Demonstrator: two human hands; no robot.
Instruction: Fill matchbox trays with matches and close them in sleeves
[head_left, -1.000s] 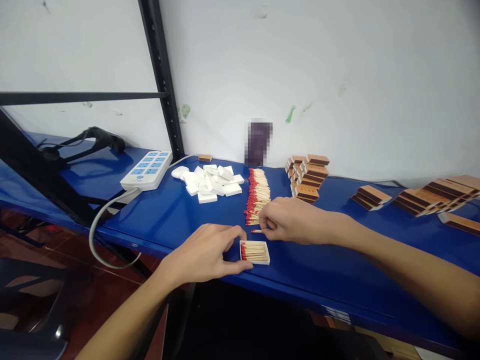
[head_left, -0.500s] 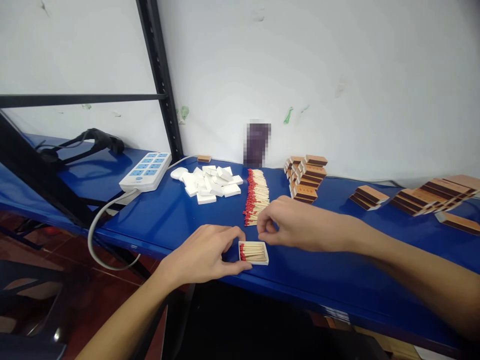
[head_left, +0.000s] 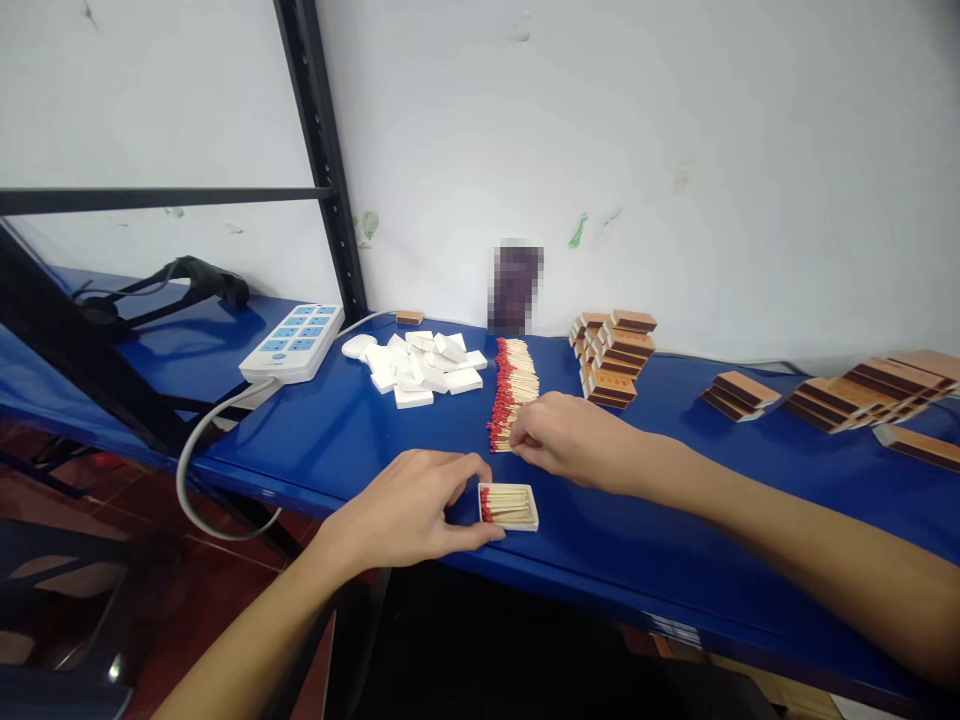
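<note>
My left hand (head_left: 420,505) grips a small white matchbox tray (head_left: 535,508) between thumb and fingers, near the table's front edge. Inside that tray lie several red-tipped matches (head_left: 510,503), heads toward the left. Beyond it a long row of loose matches (head_left: 517,375) runs back toward the wall, red heads to the left. At the near end of this row is my right hand (head_left: 562,435), its fingers pinched together against the matchsticks. What the fingertips hold, if anything, is hidden.
White trays (head_left: 427,370) lie heaped at the back left, beside a power strip (head_left: 292,343). Brown matchboxes (head_left: 611,360) are stacked behind my right hand, with more boxes (head_left: 862,395) farther right. A black rack post (head_left: 319,150) rises at the left. The blue table (head_left: 637,540) ends in front of me.
My right hand has moved slightly forward and left, from just above the tray to the near end of the match row. The left hand and the tray have stayed in place.
</note>
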